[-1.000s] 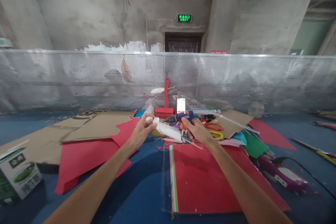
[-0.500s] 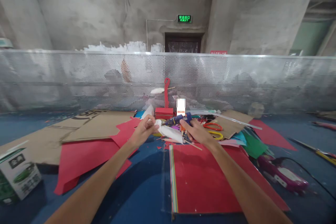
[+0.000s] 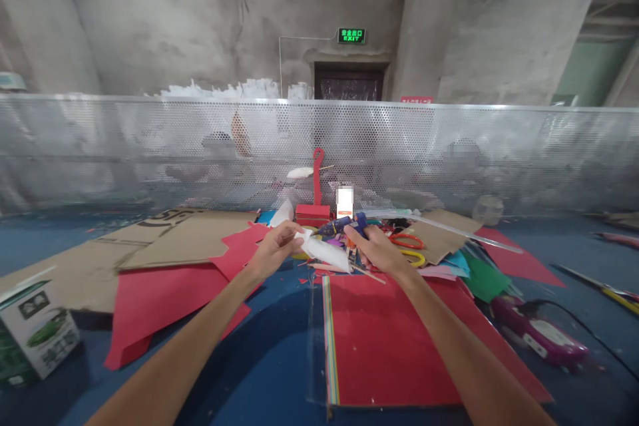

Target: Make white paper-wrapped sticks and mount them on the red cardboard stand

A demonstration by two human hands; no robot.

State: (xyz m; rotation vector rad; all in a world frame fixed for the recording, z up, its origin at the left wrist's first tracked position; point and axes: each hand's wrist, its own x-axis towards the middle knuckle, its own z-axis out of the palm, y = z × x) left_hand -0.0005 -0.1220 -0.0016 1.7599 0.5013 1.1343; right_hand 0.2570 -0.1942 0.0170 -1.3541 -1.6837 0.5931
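My left hand (image 3: 277, 244) is closed, its thumb and forefinger pinching the end of a white piece (image 3: 327, 251), possibly rolled paper. My right hand (image 3: 375, 246) wraps round the handle of a blue glue gun (image 3: 342, 225), its nozzle pointing left to the top of the white piece. Whether the tip touches it I cannot tell. Beneath both hands lies a heap of small craft bits, with a thin wooden stick (image 3: 368, 274) at its near edge. Behind them stands a red box-like piece (image 3: 312, 214) with a tall red upright (image 3: 317, 176).
Cardboard (image 3: 174, 239) and red sheets (image 3: 164, 309) lie left, near a printed carton (image 3: 37, 333). A stack of coloured sheets, red on top (image 3: 389, 346), lies in front. Right are yellow-handled scissors (image 3: 413, 257), a purple power strip (image 3: 539, 333) and a lit phone (image 3: 345, 203).
The white piece has turned slightly in my left hand and sits a little lower against the glue gun's tip. A clear strip at the right now reaches farther right. Both hands have barely moved.
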